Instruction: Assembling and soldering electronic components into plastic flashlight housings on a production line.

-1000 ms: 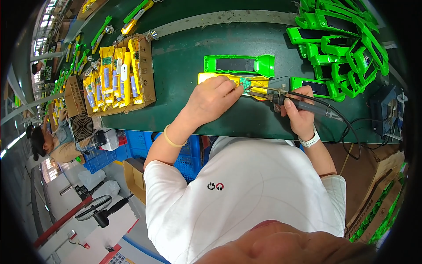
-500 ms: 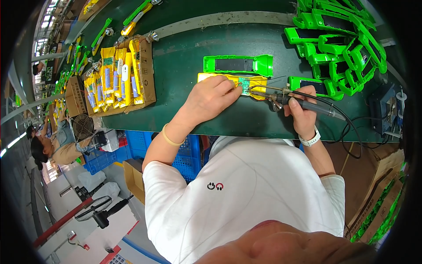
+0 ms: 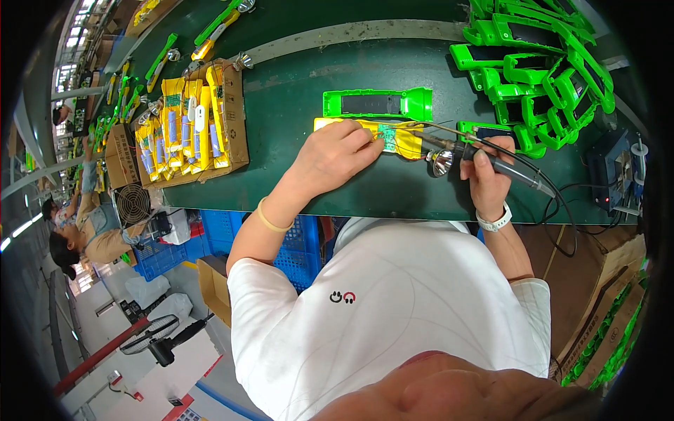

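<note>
A yellow flashlight housing half (image 3: 408,145) lies on the bench in front of me, with a small green circuit board (image 3: 387,137) and thin wires in it. My left hand (image 3: 340,158) rests over the housing's left part with fingers pinched together; what they hold is hidden. Gripped in my right hand (image 3: 489,175) is a soldering iron (image 3: 502,167), its front end pointing left toward the housing. Just below that front end sits a shiny reflector (image 3: 441,163) at the housing's right end. Directly behind the housing lies a green casing (image 3: 418,104) with a dark panel.
A pile of green casings (image 3: 540,77) covers the back right. At left stands a cardboard box (image 3: 235,116) of yellow housings. A soldering station (image 3: 609,172) stands at the right edge, its cable looping near my right wrist. Co-workers (image 3: 95,235) sit far left.
My right hand and the soldering iron have shifted slightly right, and the iron is tilted more steeply. The reflector shows more fully. My left hand has barely moved.
</note>
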Motion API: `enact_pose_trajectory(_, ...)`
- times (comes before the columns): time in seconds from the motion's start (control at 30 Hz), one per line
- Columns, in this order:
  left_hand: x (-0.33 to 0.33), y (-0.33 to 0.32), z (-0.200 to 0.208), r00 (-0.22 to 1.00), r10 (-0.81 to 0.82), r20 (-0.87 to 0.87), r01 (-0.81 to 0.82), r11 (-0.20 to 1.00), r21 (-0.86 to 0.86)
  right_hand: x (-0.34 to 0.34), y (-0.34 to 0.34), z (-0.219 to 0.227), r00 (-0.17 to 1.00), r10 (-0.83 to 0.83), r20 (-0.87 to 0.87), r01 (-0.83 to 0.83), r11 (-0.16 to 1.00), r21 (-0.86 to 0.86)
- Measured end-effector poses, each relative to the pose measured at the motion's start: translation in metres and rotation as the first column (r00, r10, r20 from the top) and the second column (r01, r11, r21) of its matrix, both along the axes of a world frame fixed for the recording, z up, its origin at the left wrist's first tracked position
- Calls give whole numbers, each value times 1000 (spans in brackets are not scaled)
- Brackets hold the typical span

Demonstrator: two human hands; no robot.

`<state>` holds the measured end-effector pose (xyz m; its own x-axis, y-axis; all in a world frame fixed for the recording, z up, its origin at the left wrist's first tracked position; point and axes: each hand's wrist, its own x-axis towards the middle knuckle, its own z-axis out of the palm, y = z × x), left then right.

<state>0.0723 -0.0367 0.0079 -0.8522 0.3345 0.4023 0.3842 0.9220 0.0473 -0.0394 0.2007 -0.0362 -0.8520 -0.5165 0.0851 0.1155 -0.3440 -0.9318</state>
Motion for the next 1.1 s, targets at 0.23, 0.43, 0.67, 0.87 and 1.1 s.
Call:
enact_pose_trajectory(0.23, -2, -3, 4, 999, 48, 17, -51, 979, 197, -8, 8, -2, 992, -120, 32, 124, 976, -179)
enact_pose_trajectory(0.43, -44, 24, 6, 990, 127, 60, -140, 917, 372, -11, 6, 2, 978, -207, 33, 209, 950, -231)
enact_pose_trajectory(0.67, -44, 26, 14, 873, 162, 460, -410, 754, 513, -13, 12, 2, 970, -229, 82, 242, 936, -256)
enact_pose_trajectory(0.87, -35, 36, -22, 924, 349, 156, -378, 774, 508, -12, 10, 4, 979, -196, 60, 205, 951, -232)
enact_pose_trajectory(1.1, -37, 22, -9, 852, 267, 450, -496, 683, 536, -14, 10, 4, 985, -134, 110, 141, 988, -60)
